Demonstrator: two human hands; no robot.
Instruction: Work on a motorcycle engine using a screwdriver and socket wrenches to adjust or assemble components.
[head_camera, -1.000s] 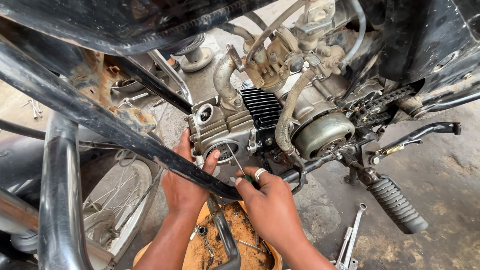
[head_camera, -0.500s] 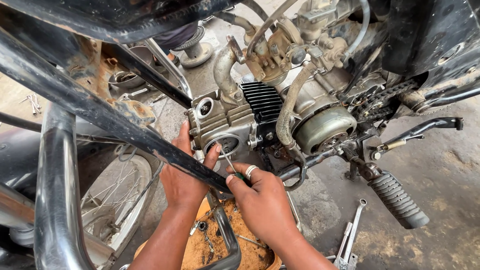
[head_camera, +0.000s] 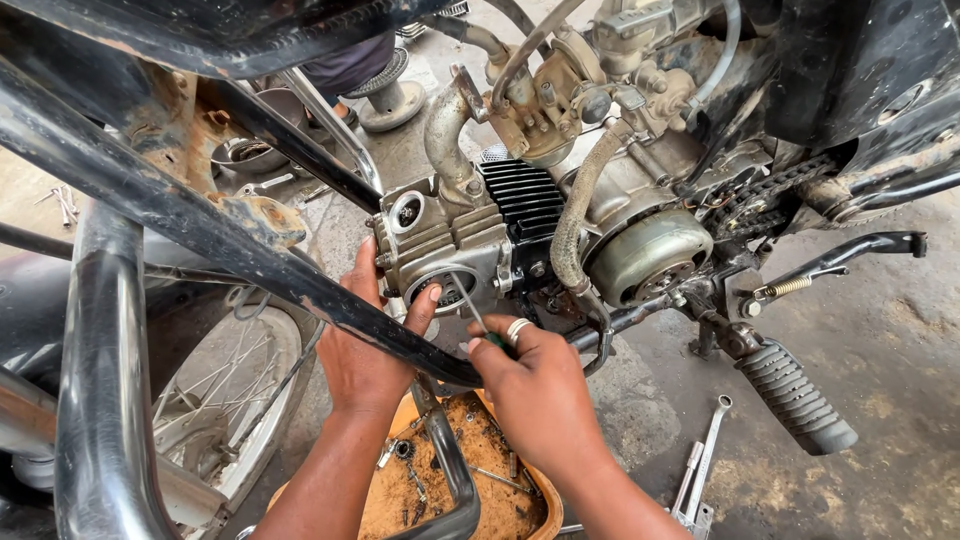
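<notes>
Head view, left to right: left hand (head_camera: 365, 345) braces the grey metal engine head (head_camera: 440, 240), thumb at its round open port (head_camera: 445, 292). Right hand (head_camera: 535, 385) pinches a thin green-handled screwdriver (head_camera: 470, 308), tip inside. Cover's off, work unfinished.

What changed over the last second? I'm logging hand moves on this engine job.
Little changed. The right hand keeps the thin screwdriver in the round engine opening, sliding slightly lower. The left hand stays on the cylinder head. Nothing was let go; the wrenches lie unmoved.
</notes>
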